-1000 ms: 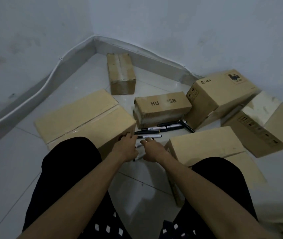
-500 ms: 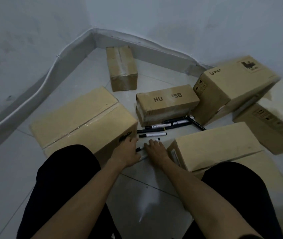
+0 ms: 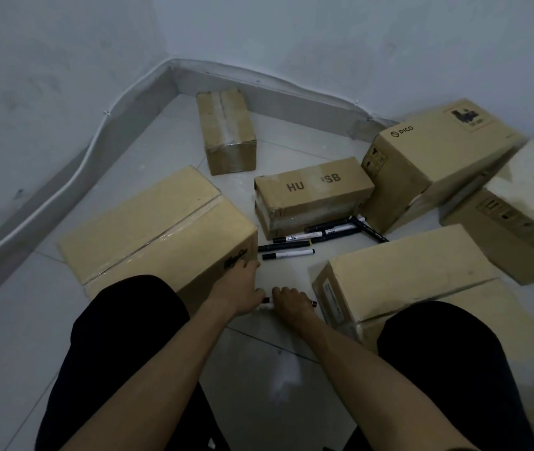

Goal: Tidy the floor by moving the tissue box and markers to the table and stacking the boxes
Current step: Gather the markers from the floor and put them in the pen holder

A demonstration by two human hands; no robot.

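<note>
Nearest, two knees (image 3: 122, 320) in black cloth frame the view, and both forearms run down between them to the floor (image 3: 275, 369). The right grip (image 3: 290, 302) is clenched over a marker (image 3: 266, 307) held low at the floor. One dark end shows at its right side and the white barrel at its left. The left grip (image 3: 238, 292) meets that barrel with curled fingers, its thumb against the corner of the big box (image 3: 158, 229); whether it grasps the marker cannot be told. The right box (image 3: 405, 281) stands just beside the right grip.

Beyond the hands, a marker pair (image 3: 288, 250) lies side by side on the floor, apart from both grips. Further on, a marker cluster (image 3: 324, 231) lies against the foot of the HU box (image 3: 311, 193), with one marker slanting by the PICO box (image 3: 438, 157). An end box (image 3: 519, 229) lies at far right. Farthest, a small box (image 3: 226, 131) sits near the wall corner.
</note>
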